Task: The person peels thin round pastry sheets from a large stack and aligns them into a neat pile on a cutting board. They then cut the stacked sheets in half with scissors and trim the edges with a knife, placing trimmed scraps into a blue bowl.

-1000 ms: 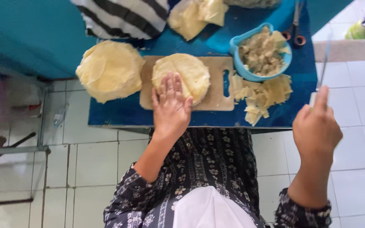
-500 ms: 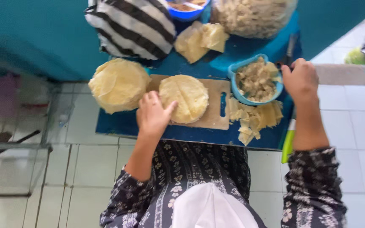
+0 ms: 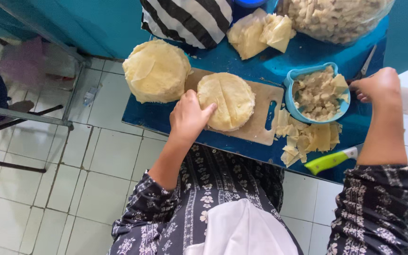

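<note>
From the head view, a round stack of thin pale-yellow wrappers [image 3: 227,100], scored by cut lines across its top, lay on a wooden cutting board [image 3: 260,123] on the blue table [image 3: 166,118]. Half a second before, the right hand hovered at the blue bowl [image 3: 318,93]; it had since shifted further right, and the view had drawn closer. The left hand [image 3: 190,118] rested loosely curled against the stack's left edge, fingers touching it. The right hand [image 3: 378,86], well apart from the stack, hung loosely closed and empty beside the bowl, above a green-handled knife [image 3: 331,160].
</note>
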`<state>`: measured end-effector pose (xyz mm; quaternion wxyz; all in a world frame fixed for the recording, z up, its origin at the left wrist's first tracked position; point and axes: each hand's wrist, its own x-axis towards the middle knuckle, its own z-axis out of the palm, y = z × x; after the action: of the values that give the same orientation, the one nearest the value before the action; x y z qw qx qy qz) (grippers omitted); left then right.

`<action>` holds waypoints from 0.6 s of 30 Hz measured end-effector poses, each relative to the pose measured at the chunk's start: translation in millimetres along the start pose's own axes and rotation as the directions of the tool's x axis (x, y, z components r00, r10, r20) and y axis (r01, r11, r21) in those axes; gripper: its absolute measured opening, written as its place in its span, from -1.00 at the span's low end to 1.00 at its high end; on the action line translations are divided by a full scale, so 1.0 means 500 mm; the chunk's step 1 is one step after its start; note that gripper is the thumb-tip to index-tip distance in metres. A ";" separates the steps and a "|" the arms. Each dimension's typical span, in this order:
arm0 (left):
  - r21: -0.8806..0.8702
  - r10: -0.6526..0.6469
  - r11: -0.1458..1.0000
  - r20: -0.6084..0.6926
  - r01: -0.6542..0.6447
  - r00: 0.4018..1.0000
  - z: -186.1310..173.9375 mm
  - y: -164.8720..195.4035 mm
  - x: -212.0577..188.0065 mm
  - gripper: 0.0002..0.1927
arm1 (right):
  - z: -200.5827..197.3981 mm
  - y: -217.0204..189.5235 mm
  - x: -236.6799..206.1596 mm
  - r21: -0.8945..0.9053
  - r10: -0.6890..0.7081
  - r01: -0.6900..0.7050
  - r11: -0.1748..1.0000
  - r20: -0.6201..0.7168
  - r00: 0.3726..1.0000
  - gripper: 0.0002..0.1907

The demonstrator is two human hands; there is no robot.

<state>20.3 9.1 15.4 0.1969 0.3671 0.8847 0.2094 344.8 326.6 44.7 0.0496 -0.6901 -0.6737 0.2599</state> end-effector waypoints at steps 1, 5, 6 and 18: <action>0.005 0.030 1.000 -0.005 -0.030 1.000 0.001 0.002 -0.001 -0.41 | -0.002 0.000 0.003 0.011 0.031 -0.031 0.999 -0.003 1.000 -0.67; -0.010 0.220 0.974 -0.183 -0.225 0.958 0.030 0.016 -0.007 -0.57 | -0.014 0.010 0.014 0.208 0.065 -0.087 0.974 0.108 0.992 -0.69; -0.011 0.274 0.958 -0.271 -0.287 0.923 0.041 0.019 -0.008 -0.61 | -0.019 0.016 0.016 0.200 0.049 -0.069 0.977 0.104 0.993 -0.72; -0.854 0.160 0.440 -0.228 -0.276 0.960 0.099 -0.009 -0.018 -0.15 | -0.066 0.247 -0.270 0.744 -0.556 0.358 0.564 0.022 0.831 -0.54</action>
<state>48.4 11.1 -26.4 0.2780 0.3119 0.6053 0.6775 476.1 196.0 60.7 0.2920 -0.3752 -0.6755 0.5636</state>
